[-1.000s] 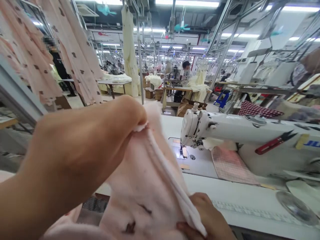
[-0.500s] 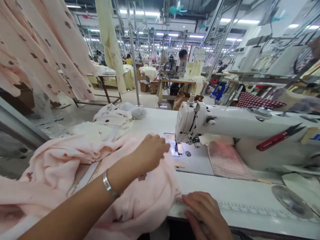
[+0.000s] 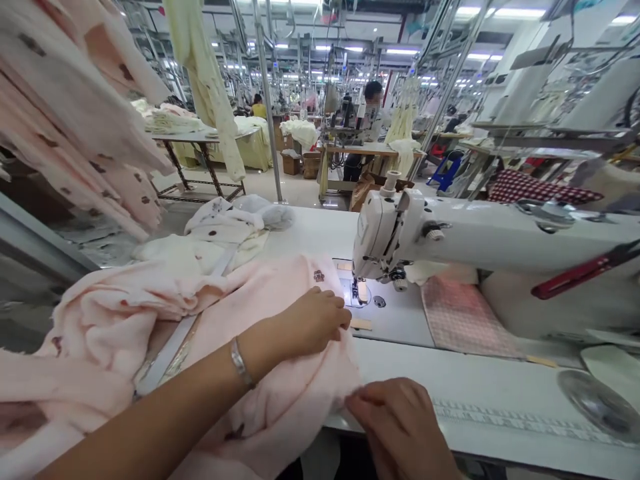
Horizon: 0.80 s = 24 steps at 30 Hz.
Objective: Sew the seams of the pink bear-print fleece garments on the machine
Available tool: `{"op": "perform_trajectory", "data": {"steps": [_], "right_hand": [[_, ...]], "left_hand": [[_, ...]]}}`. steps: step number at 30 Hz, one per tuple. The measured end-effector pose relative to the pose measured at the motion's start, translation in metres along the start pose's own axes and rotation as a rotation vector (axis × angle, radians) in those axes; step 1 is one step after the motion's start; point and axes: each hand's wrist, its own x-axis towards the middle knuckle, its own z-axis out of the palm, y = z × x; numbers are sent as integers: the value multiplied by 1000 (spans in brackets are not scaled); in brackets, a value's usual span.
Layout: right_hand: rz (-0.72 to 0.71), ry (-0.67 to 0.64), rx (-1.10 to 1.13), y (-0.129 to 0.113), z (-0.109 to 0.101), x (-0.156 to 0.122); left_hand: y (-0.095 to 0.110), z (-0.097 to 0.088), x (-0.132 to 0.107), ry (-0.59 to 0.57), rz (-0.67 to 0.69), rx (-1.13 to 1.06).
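Observation:
Soft pink fabric (image 3: 270, 287) with small dark paw-like motifs spreads over the left of the sewing table and hangs past its front edge. My left hand (image 3: 315, 321) lies across it, fingers curled and closed on the fabric near its right edge. Lower down, my right hand (image 3: 400, 417) pinches the fabric's right corner by the table's front edge. Just right of my left hand stands the white sewing machine (image 3: 385, 237), its lit presser foot (image 3: 357, 291) apart from the fabric. My fingertips partly hide the fabric edge.
Red-handled thread snips (image 3: 575, 277) rest on the machine arm. A pink checked cloth (image 3: 465, 317) lies beneath it. A measuring tape strip (image 3: 500, 417) runs along the table front, near a round metal dish (image 3: 595, 400). Pink garments (image 3: 75, 120) hang at left; a person (image 3: 373, 100) sits beyond.
My left hand has moved down and closed on the fabric's right edge. My right hand has shifted slightly left, its fingers now pinched. The fabric edge has been drawn out, uncovering a motif near the machine.

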Motion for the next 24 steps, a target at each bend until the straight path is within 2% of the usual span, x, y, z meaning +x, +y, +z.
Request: {"op": "perform_trajectory", "data": {"steps": [3,6,10,13,17,20,24], "right_hand": [[-106,78,-40,-15,14,14],[-54,129,-11,-24,24,23],[-119,253,120,-19,13,22],[-204,148,60,-16,11,19],[-135,45,43,-24,28,21],[-103,62,152,-27,30,27],[-136,185,314,-15,10,27]], "left_hand": [[-2,14,-1,43,-14,-23],[-3,22,-6,98,-32,-43],[-6,28,-11,150,-29,-69],[-7,31,-11,172,-19,-88],[-8,33,-10,196,-17,-111],[-8,33,-12,204,-20,-119],[-5,32,-16,192,-13,-120]]}}
